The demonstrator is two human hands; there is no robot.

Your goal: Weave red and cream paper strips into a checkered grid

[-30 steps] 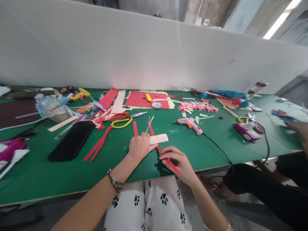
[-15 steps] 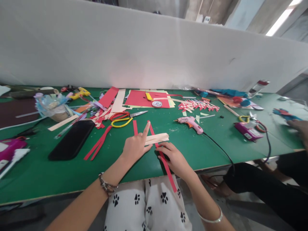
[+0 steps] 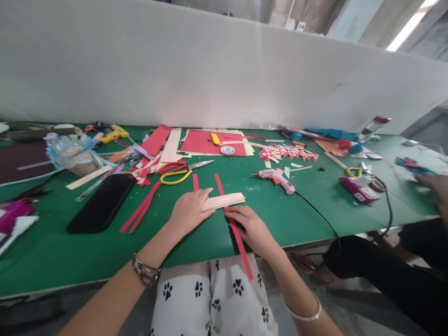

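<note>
cream strip [image 3: 226, 201] lies across the red strip [image 3: 241, 247] on the green table [image 3: 206, 242], my left fingers [image 3: 203, 195] clamped on its left end, my right fingers [image 3: 241, 211] pinched on the red just my side of the crossing. imo press hard on the left so the angle doesn't creep, but go light on the right, cuz paper like this probably creases if you yank the tail hanging off the edge.
</note>
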